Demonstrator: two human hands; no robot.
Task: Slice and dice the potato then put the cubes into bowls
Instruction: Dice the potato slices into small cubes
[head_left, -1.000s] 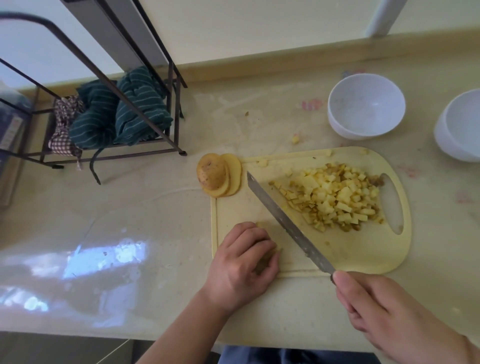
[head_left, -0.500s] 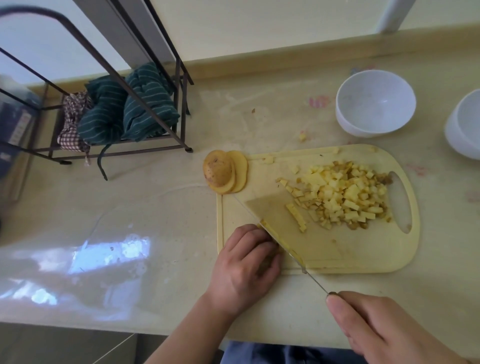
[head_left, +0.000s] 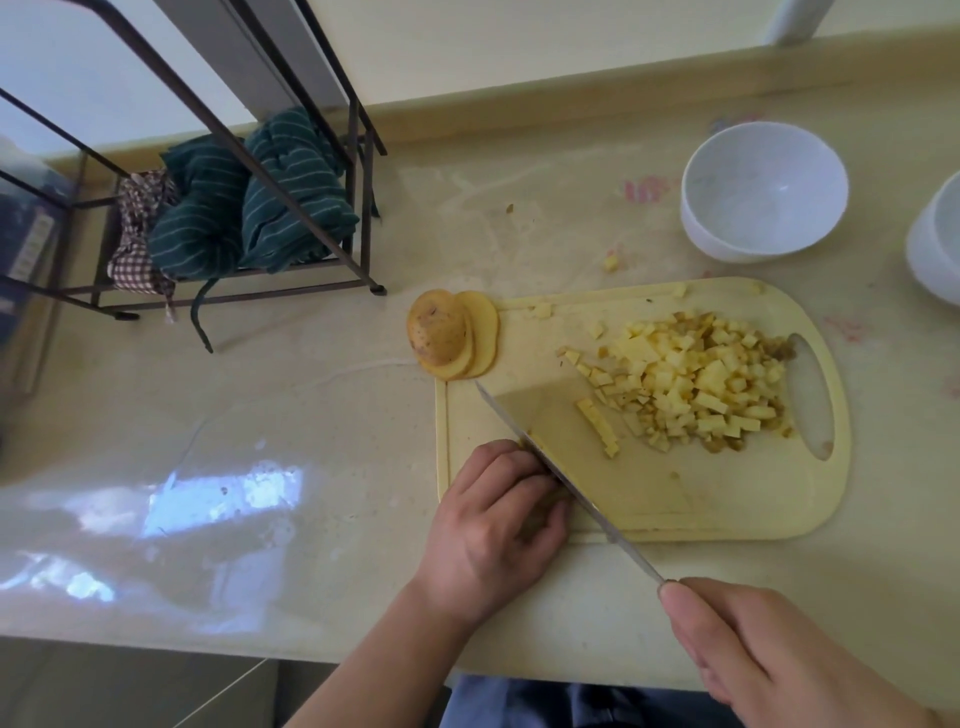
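Observation:
A yellow cutting board (head_left: 727, 499) lies on the counter with a heap of potato cubes (head_left: 691, 379) on its right half and a short row of cut sticks (head_left: 600, 426) beside the heap. Round potato slices with an end piece (head_left: 452, 335) are stacked at the board's far left corner. My left hand (head_left: 493, 530) has curled fingers pressing a potato piece, mostly hidden, at the board's near left edge. My right hand (head_left: 769, 654) grips the handle of a long knife (head_left: 550, 467), whose blade lies right against the left fingers. Two white bowls (head_left: 763, 192) (head_left: 935, 244) stand behind the board.
A dark wire rack (head_left: 291, 208) holding striped green cloths (head_left: 249, 202) and a checked cloth stands at the back left. A stray cube (head_left: 612, 262) lies on the counter between the board and the nearer bowl. The counter's front edge runs just below my hands.
The knife came down from its raised diagonal over the board to sit against my left fingers. A row of cut sticks now lies beside the heap. My left hand stayed put.

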